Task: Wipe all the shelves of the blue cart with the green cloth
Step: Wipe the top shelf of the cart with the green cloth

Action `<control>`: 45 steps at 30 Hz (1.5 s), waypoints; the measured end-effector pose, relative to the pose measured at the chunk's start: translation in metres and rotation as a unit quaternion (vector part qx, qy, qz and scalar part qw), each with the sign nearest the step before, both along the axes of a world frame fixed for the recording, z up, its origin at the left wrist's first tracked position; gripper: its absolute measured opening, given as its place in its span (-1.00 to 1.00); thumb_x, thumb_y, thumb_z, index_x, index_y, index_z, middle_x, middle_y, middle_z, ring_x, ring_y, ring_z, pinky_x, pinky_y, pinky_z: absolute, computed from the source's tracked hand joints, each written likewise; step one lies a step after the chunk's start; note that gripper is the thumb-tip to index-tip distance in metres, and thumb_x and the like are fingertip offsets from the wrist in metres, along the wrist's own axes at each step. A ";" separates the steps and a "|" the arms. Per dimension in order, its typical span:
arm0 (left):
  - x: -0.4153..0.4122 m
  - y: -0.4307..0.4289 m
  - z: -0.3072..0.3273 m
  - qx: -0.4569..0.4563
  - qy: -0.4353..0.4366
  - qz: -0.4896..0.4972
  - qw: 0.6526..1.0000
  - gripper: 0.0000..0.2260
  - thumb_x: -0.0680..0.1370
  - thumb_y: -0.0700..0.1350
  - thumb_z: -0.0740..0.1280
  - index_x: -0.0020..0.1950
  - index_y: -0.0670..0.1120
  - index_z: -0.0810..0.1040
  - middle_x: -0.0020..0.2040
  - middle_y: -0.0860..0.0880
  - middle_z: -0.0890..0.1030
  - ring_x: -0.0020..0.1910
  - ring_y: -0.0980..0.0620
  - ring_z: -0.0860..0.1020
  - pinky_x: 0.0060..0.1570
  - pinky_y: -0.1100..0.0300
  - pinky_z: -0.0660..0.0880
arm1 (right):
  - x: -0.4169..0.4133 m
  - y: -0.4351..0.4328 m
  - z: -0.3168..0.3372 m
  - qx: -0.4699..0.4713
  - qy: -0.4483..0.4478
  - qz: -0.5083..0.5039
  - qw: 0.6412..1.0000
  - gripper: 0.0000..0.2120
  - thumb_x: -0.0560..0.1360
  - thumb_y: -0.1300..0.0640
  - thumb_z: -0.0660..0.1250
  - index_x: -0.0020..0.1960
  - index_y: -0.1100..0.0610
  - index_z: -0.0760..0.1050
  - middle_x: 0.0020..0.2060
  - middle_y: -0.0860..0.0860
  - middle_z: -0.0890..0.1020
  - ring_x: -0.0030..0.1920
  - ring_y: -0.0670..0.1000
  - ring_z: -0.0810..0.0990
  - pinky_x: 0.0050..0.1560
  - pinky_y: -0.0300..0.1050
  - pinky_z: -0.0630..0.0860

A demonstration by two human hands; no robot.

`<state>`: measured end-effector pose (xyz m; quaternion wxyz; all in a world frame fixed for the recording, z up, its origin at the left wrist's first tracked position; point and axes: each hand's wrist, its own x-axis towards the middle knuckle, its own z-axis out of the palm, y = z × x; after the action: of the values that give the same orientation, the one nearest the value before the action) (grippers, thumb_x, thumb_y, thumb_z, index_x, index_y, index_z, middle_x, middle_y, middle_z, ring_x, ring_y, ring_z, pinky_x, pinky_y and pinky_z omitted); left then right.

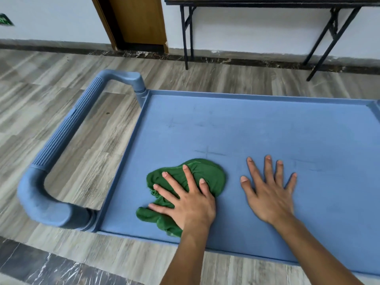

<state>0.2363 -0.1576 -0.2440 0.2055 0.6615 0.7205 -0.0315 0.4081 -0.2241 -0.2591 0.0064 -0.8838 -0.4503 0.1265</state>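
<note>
Fingers of your left grip (185,200) are pressing flat on the green cloth (205,173) near the cart handle (59,136), wiping the top shelf (267,124); your right grip (269,194), splayed, is bracing farther off.

One cart (246,93) with one shelf (277,128) in view and one handle (61,136) at the cart's left end. On the cart: one cloth (211,173) and two hands, left hand (191,204) flat on the cloth, right hand (269,194) flat on bare shelf just beside it. Beyond the cart: one table (267,1), one door (139,19), one green sign (5,19), far left.
</note>
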 end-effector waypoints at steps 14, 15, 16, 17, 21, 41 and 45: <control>0.112 -0.054 -0.010 0.055 -0.031 -0.438 0.897 -0.44 0.57 0.32 -0.18 0.57 0.29 -0.18 0.60 -0.09 -0.33 0.48 -0.32 -0.46 0.23 -0.53 -0.49 | 0.076 -0.119 0.030 0.243 0.133 -0.214 0.937 -0.39 0.60 -0.32 -0.11 0.60 -0.15 0.18 0.58 -0.17 0.20 0.58 -0.18 0.07 0.60 0.08 -0.06; 0.104 -0.048 -0.012 0.069 -0.036 -0.448 0.891 -0.44 0.56 0.35 -0.17 0.56 0.32 -0.16 0.61 -0.06 -0.31 0.50 -0.30 -0.45 0.26 -0.51 -0.47 | 0.076 -0.135 0.024 0.197 0.101 -0.209 0.952 -0.36 0.57 -0.33 -0.14 0.60 -0.17 0.16 0.60 -0.11 0.16 0.61 -0.10 0.04 0.59 0.12 -0.08; 0.092 -0.042 -0.013 0.081 -0.038 -0.448 0.889 -0.44 0.55 0.37 -0.16 0.55 0.35 -0.14 0.62 -0.02 -0.27 0.51 -0.29 -0.43 0.28 -0.50 -0.45 | 0.074 -0.148 0.018 0.155 0.063 -0.191 0.967 -0.35 0.56 -0.31 -0.15 0.60 -0.16 0.15 0.62 -0.03 0.14 0.62 -0.01 0.04 0.58 0.16 -0.07; 0.078 -0.033 -0.013 0.091 -0.037 -0.441 0.892 -0.44 0.53 0.40 -0.16 0.53 0.39 -0.14 0.62 0.02 -0.25 0.52 -0.28 -0.41 0.30 -0.49 -0.43 | 0.073 -0.156 0.012 0.123 0.026 -0.168 0.978 -0.33 0.55 -0.30 -0.16 0.61 -0.13 0.14 0.63 0.01 0.13 0.63 0.06 0.04 0.57 0.18 -0.06; -0.012 0.023 -0.015 0.105 0.015 -0.334 0.936 -0.46 0.47 0.48 -0.21 0.41 0.52 -0.35 0.60 0.15 -0.29 0.54 -0.27 -0.35 0.31 -0.51 -0.37 | 0.072 -0.156 0.003 0.098 0.006 -0.153 0.983 -0.33 0.56 -0.29 -0.18 0.63 -0.14 0.05 0.64 0.00 0.04 0.63 0.02 -0.07 0.58 0.14 -0.15; 0.166 -0.184 -0.003 0.066 0.005 -0.406 0.912 -0.42 0.49 0.43 -0.24 0.48 0.40 -0.34 0.58 0.00 -0.38 0.51 -0.31 -0.41 0.23 -0.51 -0.46 | 0.109 -0.251 0.026 0.516 0.267 -0.209 0.786 -0.59 0.61 -0.21 0.15 0.41 -0.17 0.46 0.37 -0.31 0.51 0.36 -0.36 0.42 0.30 -0.53 0.28; 0.246 -0.237 0.000 0.050 0.020 -0.453 0.890 -0.41 0.52 0.39 -0.24 0.54 0.33 -0.27 0.59 -0.06 -0.36 0.49 -0.36 -0.43 0.19 -0.54 -0.50 | 0.155 -0.320 0.029 0.467 0.181 -0.187 0.845 -0.56 0.58 -0.20 0.28 0.45 -0.24 0.40 0.31 -0.39 0.51 0.29 -0.39 0.44 0.19 -0.59 0.28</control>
<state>0.4823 -0.3951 -0.2438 0.1211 0.9246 0.3475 -0.0985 0.5633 -0.5440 -0.2304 0.5235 -0.8051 -0.2733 0.0558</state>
